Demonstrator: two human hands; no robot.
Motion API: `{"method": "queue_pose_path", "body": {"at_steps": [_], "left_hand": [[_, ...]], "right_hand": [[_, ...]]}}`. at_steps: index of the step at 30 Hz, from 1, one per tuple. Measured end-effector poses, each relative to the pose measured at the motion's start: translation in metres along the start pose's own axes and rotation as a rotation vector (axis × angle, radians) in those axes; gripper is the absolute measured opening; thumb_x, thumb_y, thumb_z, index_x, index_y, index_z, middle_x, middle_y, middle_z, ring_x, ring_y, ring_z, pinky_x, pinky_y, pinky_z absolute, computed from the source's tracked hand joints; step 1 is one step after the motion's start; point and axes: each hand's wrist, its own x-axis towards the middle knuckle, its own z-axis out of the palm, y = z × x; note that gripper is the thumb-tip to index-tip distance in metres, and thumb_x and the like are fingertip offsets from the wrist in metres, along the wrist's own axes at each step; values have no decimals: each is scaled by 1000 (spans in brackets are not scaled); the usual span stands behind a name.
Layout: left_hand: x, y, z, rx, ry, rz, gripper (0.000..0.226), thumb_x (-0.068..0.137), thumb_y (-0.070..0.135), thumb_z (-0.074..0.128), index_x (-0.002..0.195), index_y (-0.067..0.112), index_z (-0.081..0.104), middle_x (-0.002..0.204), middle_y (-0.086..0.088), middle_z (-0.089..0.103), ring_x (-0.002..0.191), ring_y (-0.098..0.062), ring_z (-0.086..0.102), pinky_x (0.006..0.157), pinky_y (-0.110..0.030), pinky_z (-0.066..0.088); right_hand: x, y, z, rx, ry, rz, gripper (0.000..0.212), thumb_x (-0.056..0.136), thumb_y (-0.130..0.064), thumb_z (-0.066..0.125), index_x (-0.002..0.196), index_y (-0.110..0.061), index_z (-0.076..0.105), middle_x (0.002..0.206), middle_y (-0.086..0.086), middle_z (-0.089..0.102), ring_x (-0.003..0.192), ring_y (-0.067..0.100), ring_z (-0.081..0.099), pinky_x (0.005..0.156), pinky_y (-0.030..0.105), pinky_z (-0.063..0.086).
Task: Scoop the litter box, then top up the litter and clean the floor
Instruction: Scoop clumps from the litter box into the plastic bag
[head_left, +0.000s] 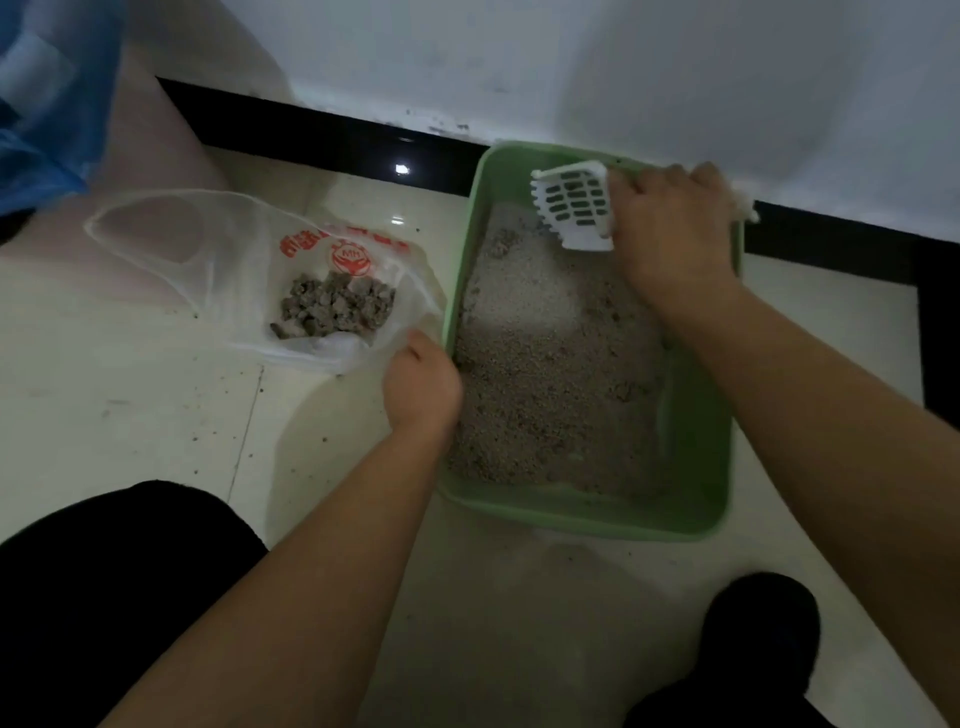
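Note:
A green litter box (582, 514) sits on the pale tiled floor against the wall, filled with grey-beige litter (550, 374). My right hand (670, 228) grips a white slotted scoop (574, 205) over the box's far end; the scoop looks empty and its handle is hidden in my fist. Left of the box lies a clear plastic bag (218, 244) with red print, holding a pile of grey clumps (335, 306). My left hand (421, 384) pinches the bag's near edge beside the box's left wall.
A black skirting strip (332, 135) runs along the white wall behind the box. Something blue (47, 98) hangs at the upper left. Small litter grains (208, 415) dot the floor on the left. My dark-clothed knee (104, 587) and foot (753, 634) are at the bottom.

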Motion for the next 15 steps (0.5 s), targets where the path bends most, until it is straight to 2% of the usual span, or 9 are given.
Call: {"method": "queue_pose_path", "body": {"at_steps": [4, 6, 8, 12, 15], "left_hand": [[6, -1, -1, -68, 75, -140, 55, 106, 35, 25, 130, -6, 53, 138, -25, 50, 126, -38, 48, 102, -39, 37], [9, -1, -1, -88, 109, -187, 53, 105, 33, 26, 131, -5, 52, 139, -23, 50, 126, -37, 47, 101, -37, 36], [8, 0, 0, -92, 118, -190, 52, 105, 32, 26, 131, -4, 53, 138, -22, 51, 125, -36, 48, 101, -37, 37], [2, -2, 4, -102, 108, -209, 52, 103, 33, 27, 127, -4, 55, 131, -21, 55, 116, -37, 53, 101, -44, 43], [-8, -6, 8, -87, 116, -205, 51, 104, 31, 27, 119, -5, 59, 125, -22, 58, 111, -36, 55, 88, -34, 42]], "right_hand": [[34, -22, 8, -104, -44, -158, 35, 84, -29, 72, 110, -10, 59, 95, 14, 67, 88, 27, 60, 90, 40, 41], [46, -29, 10, -114, -63, -182, 28, 82, -36, 74, 94, -15, 59, 79, 9, 61, 76, 23, 54, 87, 39, 40], [49, -27, 12, -106, -87, -184, 28, 82, -42, 73, 85, -18, 58, 71, 6, 56, 71, 21, 51, 87, 38, 40], [37, -27, 20, 43, -152, -194, 17, 90, -40, 60, 91, -23, 58, 69, 1, 50, 72, 21, 50, 93, 41, 38], [33, -32, 22, 160, -211, -168, 17, 92, -38, 58, 96, -23, 60, 72, 0, 53, 76, 21, 54, 91, 40, 38]]}}
